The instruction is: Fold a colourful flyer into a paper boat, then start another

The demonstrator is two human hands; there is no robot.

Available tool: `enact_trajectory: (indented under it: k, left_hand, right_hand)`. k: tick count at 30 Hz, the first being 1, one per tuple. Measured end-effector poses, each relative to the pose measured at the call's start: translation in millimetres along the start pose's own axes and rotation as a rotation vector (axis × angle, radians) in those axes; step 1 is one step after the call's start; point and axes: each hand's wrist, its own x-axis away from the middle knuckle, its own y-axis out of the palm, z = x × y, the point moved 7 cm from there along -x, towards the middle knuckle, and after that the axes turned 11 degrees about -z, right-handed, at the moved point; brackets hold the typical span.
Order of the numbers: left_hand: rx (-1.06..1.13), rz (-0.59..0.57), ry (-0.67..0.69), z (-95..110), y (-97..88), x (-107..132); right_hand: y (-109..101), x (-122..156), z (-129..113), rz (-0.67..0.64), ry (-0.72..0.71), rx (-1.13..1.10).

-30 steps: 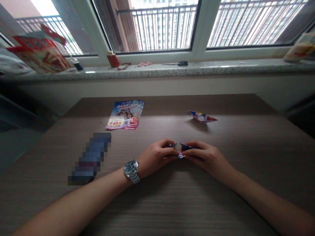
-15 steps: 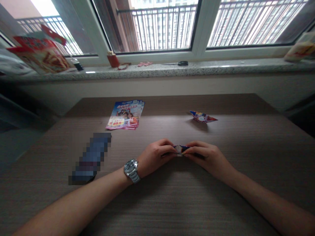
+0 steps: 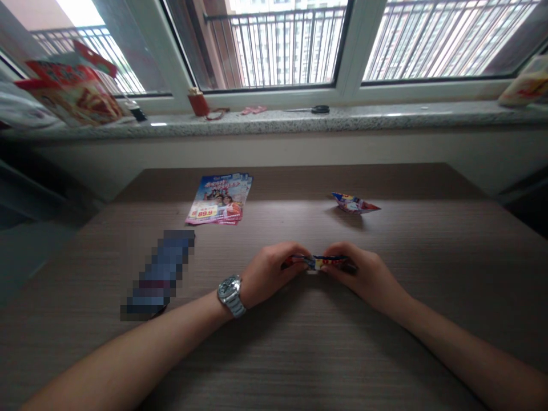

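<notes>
Packet in red (image 3: 72, 94) stands on the sill (image 3: 265, 124) at left, then a pixelated dark shape (image 3: 158, 274) lies on the table (image 3: 299, 348), printed flyers (image 3: 220, 198) stacked beyond it; the left hand (image 3: 268, 273), a watch (image 3: 232, 295) at its wrist, pinches one end of a folded paper (image 3: 317, 263) held midway between both hands; the right hand (image 3: 366, 275) grips its other end, with a pointed folded piece (image 3: 354, 204) resting on the table beyond

A wide, pale-framed window (image 3: 347, 51) spans the far side, looking out on a metal railing (image 3: 286, 48) and tall buildings (image 3: 257, 5). Below it runs a speckled stone sill (image 3: 385, 119), then a plain light wall (image 3: 299, 149). Daylight lays a bright band across the brown wood-grain table (image 3: 308, 325).
</notes>
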Motion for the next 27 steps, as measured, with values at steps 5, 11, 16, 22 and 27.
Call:
enact_trajectory:
  k: [5, 11, 16, 22, 27]
  left_hand:
    - [0.012, 0.003, -0.005, -1, 0.0, -1]
    - [-0.099, 0.030, 0.005, -3, -1.7, -3]
    - [-0.144, 0.049, 0.015, -7, 1.0, -3]
    - [-0.254, 0.080, -0.011, -10, 0.6, -3]
    - [-0.356, 0.051, -0.046, -11, 0.8, -4]
  right_hand:
    - [3, -1, -4, -0.043, -0.045, 0.071]
    - [3, -2, -9, -0.040, -0.120, 0.150]
    - [4, -1, -13, -0.021, -0.224, 0.264]
    - [13, 2, -18, -0.100, -0.308, 0.446]
    - [18, 2, -16, -0.143, -0.302, 0.527]
